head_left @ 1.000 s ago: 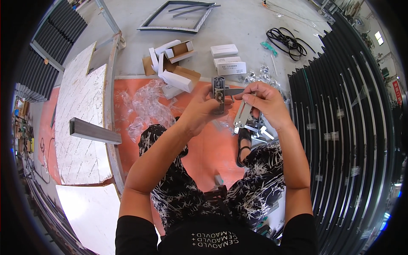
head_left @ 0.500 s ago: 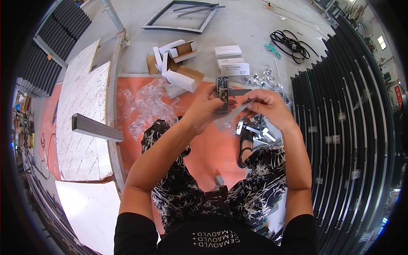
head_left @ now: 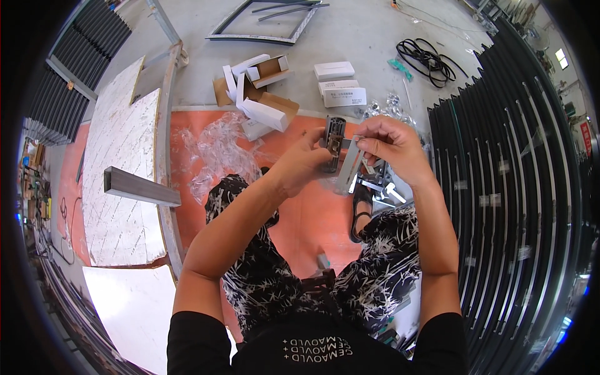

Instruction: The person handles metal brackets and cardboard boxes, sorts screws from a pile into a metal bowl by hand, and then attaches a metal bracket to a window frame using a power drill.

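Note:
My left hand is closed round a dark, rounded metal fitting with a slotted end and brass-coloured inner parts, held upright above my lap. Just right of it, my right hand pinches a flat silver metal plate between thumb and fingers. The plate hangs slanting down, close beside the fitting; whether the two touch I cannot tell. Beneath my right hand, small metal hardware pieces lie near my foot, partly hidden by the plate and hand.
Opened white cartons, closed white boxes and crumpled plastic wrap lie ahead. At the right stand dark frame profiles; at the left, a metal tube juts over pale boards. A black cable coil lies farther off.
The plate in my right hand has swung from a slant toward my left hand to hanging more steeply down. My right hand has risen slightly; the fitting has shifted a little right.

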`<action>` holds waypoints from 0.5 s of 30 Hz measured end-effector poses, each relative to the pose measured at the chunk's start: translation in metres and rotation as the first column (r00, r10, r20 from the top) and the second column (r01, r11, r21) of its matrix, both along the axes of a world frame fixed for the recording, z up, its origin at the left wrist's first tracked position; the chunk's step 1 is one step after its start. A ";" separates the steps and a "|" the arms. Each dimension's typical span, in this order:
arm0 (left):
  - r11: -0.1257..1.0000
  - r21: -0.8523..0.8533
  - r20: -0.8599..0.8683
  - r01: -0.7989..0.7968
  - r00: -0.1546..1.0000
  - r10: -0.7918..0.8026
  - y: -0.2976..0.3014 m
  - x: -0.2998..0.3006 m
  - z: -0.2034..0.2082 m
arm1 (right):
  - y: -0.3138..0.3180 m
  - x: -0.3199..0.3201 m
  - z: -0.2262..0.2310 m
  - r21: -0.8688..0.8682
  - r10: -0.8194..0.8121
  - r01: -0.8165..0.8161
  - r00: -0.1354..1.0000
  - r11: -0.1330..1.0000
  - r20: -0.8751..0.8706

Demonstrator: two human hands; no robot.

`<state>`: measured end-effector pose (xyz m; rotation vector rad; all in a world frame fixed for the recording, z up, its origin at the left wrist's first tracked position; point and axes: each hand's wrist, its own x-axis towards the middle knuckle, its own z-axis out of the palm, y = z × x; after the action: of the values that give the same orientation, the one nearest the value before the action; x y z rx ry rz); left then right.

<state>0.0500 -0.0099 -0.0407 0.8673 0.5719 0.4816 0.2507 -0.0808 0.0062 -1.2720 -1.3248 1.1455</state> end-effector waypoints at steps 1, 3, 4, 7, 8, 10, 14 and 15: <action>1.000 0.000 -0.003 0.000 1.000 0.000 0.000 0.000 0.000 | 0.001 0.000 -0.002 0.000 0.000 0.000 1.000 1.000 -0.003; 0.996 -0.007 -0.004 0.094 0.996 -0.094 0.000 0.000 0.003 | 0.003 0.000 -0.006 0.004 -0.011 0.011 1.000 1.000 0.003; 0.995 -0.007 -0.005 0.095 0.995 -0.095 0.000 0.001 0.005 | 0.003 0.001 -0.005 0.003 -0.012 0.012 1.000 1.000 0.002; 0.996 -0.022 0.046 0.090 0.995 -0.089 0.000 0.000 0.007 | 0.004 0.003 -0.001 0.120 -0.068 0.072 0.997 0.990 -0.033; 0.996 -0.075 0.069 0.053 0.996 -0.048 0.002 -0.001 0.002 | 0.004 0.006 0.001 0.049 -0.134 0.160 0.929 0.986 -0.344; 0.992 -0.123 0.094 0.012 0.996 0.000 0.005 0.000 -0.001 | 0.005 0.006 0.001 -0.039 -0.194 0.215 0.766 0.976 -0.613; 0.989 -0.067 0.250 -0.134 0.957 0.146 0.005 0.004 0.005 | -0.004 -0.018 -0.008 -0.183 -0.256 0.182 0.763 0.966 -0.593; 0.983 -0.050 0.313 -0.174 0.932 0.181 0.004 0.002 0.008 | -0.005 -0.022 -0.011 -0.182 -0.233 0.153 0.769 0.971 -0.595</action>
<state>0.0524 -0.0058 -0.0331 0.7016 0.3597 0.7634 0.2285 -0.0859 -0.0051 -0.9616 -0.6247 1.3539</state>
